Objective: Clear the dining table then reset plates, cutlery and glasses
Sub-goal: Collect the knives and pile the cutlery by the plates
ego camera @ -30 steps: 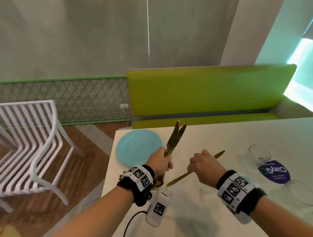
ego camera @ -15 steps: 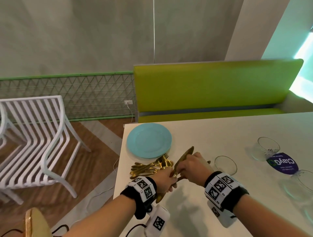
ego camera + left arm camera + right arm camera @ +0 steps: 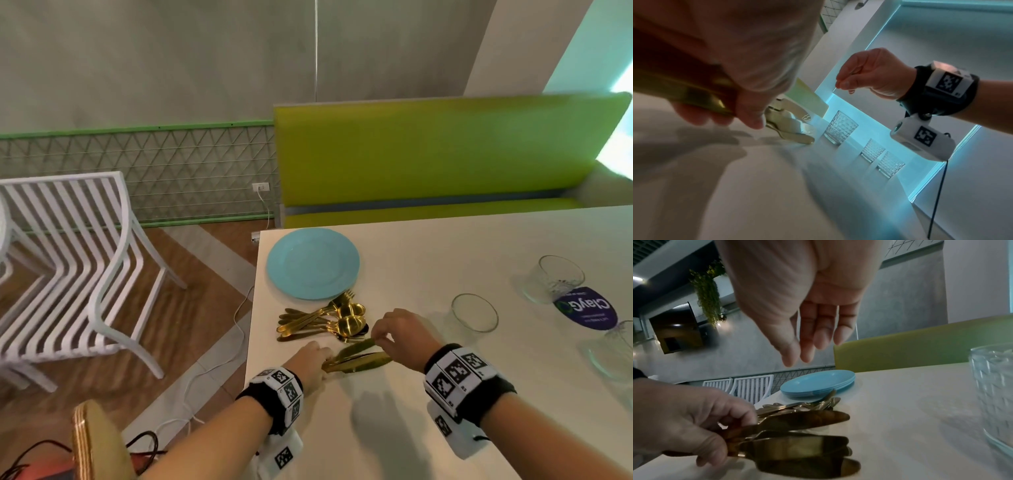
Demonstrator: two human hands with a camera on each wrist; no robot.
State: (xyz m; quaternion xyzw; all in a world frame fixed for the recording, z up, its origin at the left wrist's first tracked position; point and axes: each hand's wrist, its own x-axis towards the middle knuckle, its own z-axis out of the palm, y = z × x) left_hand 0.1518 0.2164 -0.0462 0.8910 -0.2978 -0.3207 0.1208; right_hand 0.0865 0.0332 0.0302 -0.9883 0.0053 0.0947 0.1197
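Note:
My left hand (image 3: 313, 356) grips the handles of a bundle of gold knives (image 3: 359, 359), which lies low and nearly flat on the white table (image 3: 428, 257). In the right wrist view the knives (image 3: 797, 423) fan out from the left hand (image 3: 684, 418). My right hand (image 3: 394, 332) hovers just over the blades with relaxed fingers (image 3: 807, 337) and holds nothing. A pile of gold spoons and forks (image 3: 325, 320) lies just beyond the knives. Behind it sits a stack of blue plates (image 3: 313, 263).
Three clear glasses (image 3: 474, 313) (image 3: 560, 279) (image 3: 613, 349) stand to the right, around a purple round label (image 3: 587, 308). The table's left edge is close to my left wrist. White chairs (image 3: 85, 257) stand on the floor to the left, a green bench (image 3: 428, 154) behind the table.
The left hand has lowered the upright knives flat to the table beside the spoon pile. The right hand brought one more knife to the bundle and has let go of it.

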